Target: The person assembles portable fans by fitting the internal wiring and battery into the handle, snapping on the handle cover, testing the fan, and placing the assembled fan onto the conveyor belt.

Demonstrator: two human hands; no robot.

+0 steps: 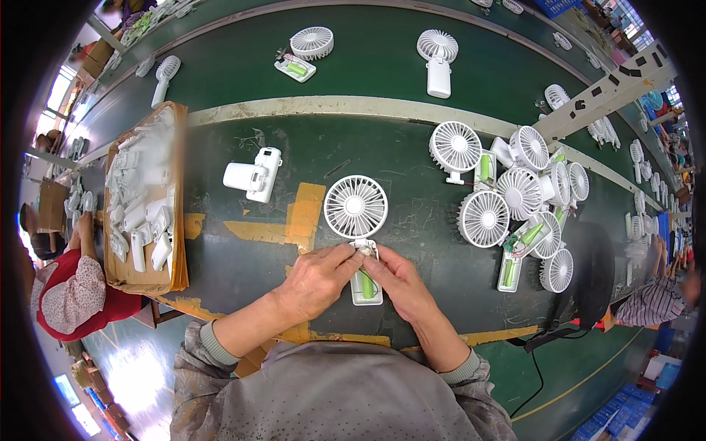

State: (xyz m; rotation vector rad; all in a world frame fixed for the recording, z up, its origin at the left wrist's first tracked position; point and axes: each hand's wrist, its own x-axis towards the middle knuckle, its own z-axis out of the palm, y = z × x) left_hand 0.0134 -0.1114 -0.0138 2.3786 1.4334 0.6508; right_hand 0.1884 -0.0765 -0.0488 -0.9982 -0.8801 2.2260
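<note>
In front of me on the green worktable lies a white handheld fan (356,206), its round grille pointing away from me. Its handle is uncovered and shows a green battery cell (367,285). My left hand (318,278) and my right hand (399,283) meet at the neck of this fan, fingertips pinched together over the upper end of the handle. A small pale part shows between the fingertips; its kind is too small to make out. Left of the fan, two white plastic housing pieces (254,175) rest one across the other.
A cardboard box (179,191) of white plastic shells stands at the left. Several white fans (485,219), some with open handles, are heaped at the right. Beyond a pale rail, a green conveyor (368,62) carries more fans. A slanted metal beam (603,92) juts in at the upper right.
</note>
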